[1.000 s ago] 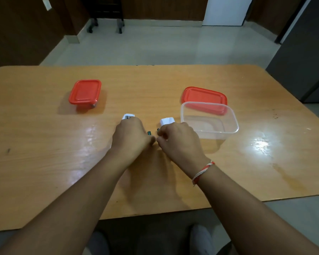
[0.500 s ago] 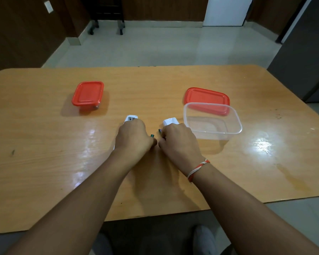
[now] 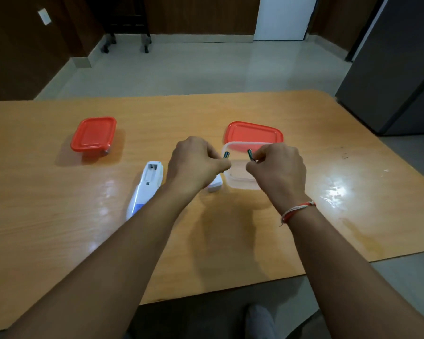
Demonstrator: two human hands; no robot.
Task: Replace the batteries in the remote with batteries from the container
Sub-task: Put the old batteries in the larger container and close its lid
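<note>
A white remote (image 3: pixel 145 189) lies face down on the wooden table (image 3: pixel 59 228), its battery bay open and bare. My left hand (image 3: pixel 196 162) pinches a dark green battery (image 3: pixel 226 155) over the near left rim of the clear open container (image 3: pixel 240 181). A second battery (image 3: pixel 250 155) is pinched in my right hand (image 3: pixel 278 167), which hovers above the same container. The white battery cover (image 3: pixel 215 185) lies on the table just left of the container, partly hidden by my left hand.
The container's red lid (image 3: pixel 253 134) lies flat behind it. A smaller closed container with a red lid (image 3: pixel 93 134) stands at the left. The table's near edge runs below my forearms, and a grey cabinet (image 3: pixel 402 69) stands at the far right.
Both hands have lifted off the remote, each with a battery, and moved right and away over the clear container. The remote now lies uncovered on the table.
</note>
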